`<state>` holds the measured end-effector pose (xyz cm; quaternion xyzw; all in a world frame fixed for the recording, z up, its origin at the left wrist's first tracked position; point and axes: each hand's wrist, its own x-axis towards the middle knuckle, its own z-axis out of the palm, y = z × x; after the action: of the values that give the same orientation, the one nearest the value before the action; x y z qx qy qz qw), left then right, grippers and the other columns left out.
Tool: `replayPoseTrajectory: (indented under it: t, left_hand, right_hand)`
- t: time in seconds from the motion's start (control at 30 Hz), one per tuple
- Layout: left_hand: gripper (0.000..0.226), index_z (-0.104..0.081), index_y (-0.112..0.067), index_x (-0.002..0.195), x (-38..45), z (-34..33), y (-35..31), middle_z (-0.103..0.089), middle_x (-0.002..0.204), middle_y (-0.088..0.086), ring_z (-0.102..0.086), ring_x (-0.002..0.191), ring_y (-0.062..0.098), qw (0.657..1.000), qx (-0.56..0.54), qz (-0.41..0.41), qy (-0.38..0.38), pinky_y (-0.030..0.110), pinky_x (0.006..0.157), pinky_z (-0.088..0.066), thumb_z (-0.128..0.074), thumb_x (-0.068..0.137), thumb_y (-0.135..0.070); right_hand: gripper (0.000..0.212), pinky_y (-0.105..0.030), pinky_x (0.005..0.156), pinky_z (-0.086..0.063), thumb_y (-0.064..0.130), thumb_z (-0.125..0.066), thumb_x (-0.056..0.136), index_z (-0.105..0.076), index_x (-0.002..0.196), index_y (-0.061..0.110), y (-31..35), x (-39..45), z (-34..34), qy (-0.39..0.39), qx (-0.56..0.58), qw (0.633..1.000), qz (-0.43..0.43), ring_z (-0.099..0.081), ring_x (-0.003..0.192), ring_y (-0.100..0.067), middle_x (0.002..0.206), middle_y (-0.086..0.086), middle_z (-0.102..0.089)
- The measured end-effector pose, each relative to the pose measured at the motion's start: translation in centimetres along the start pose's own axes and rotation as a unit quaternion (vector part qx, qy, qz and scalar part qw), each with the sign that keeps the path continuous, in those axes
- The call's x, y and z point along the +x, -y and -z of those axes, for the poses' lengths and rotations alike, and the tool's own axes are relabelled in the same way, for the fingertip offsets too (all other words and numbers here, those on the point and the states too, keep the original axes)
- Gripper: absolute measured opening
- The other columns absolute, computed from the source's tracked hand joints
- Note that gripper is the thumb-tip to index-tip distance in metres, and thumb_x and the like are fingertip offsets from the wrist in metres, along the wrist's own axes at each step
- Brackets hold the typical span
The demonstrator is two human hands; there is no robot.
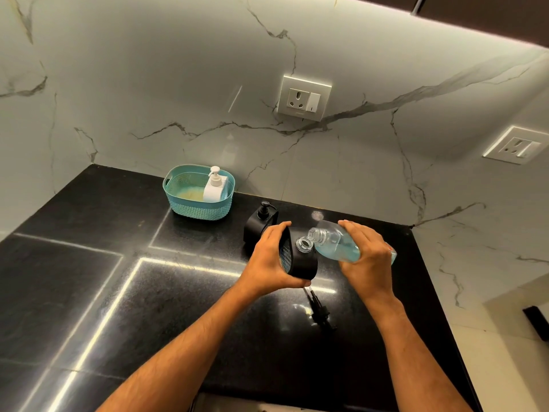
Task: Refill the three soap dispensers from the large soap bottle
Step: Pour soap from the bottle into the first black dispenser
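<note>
Far left, a white pump dispenser (pixel 214 185) stands in a teal plastic basket (pixel 181 203). Centrally, the open black square dispenser (pixel 303 260) is gripped by the left hand (pixel 271 260). The right hand (pixel 367 257) is wrapped round the tilted clear soap bottle (pixel 335 243), its mouth near the dispenser's neck; likely slippery and squashy, it is best held mid-body.

Dim wide-angle view, strip-light glare on glossy countertop (pixel 118 292)

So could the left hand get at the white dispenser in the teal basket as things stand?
Probably not right away: the left hand grips the open black dispenser under the soap bottle. The path over the counter to the white dispenser looks free, though.
</note>
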<state>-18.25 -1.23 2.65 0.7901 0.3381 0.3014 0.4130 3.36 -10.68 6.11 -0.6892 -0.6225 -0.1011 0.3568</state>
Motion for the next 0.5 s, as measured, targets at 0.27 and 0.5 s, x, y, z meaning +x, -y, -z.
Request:
replayPoseTrajectory:
  t: [0.27, 0.5]
  left_hand:
    - [0.126, -0.035, -0.022, 0.155, 0.0, -0.3, 0.5, -0.044, 0.147, -0.007, -0.047, 0.136, 0.013, 1.000, -0.013, -0.002, 0.003, 0.040, 0.120, -0.042, -0.098, 0.050, -0.051]
    - [0.127, -0.038, -0.024, 0.155, 0.3, -0.9, 1.2, -0.048, 0.147, -0.008, -0.049, 0.138, 0.010, 0.999, -0.032, 0.001, 0.006, 0.041, 0.119, -0.043, -0.098, 0.048, -0.055]
  right_hand:
    - [0.070, -0.007, 0.089, -0.048, 0.010, -0.098, 0.058, -0.067, 0.121, 0.010, -1.2, 0.7, 0.2, -0.043, 0.127, 0.985, -0.112, -0.063, 0.105, -0.014, 0.116, -0.002, -0.063]
    - [0.074, -0.039, 0.086, -0.062, 0.015, -0.102, 0.054, -0.069, 0.120, 0.019, -5.3, 2.8, -0.8, -0.025, 0.244, 0.944, -0.220, -0.072, 0.104, -0.017, 0.111, 0.002, -0.074]
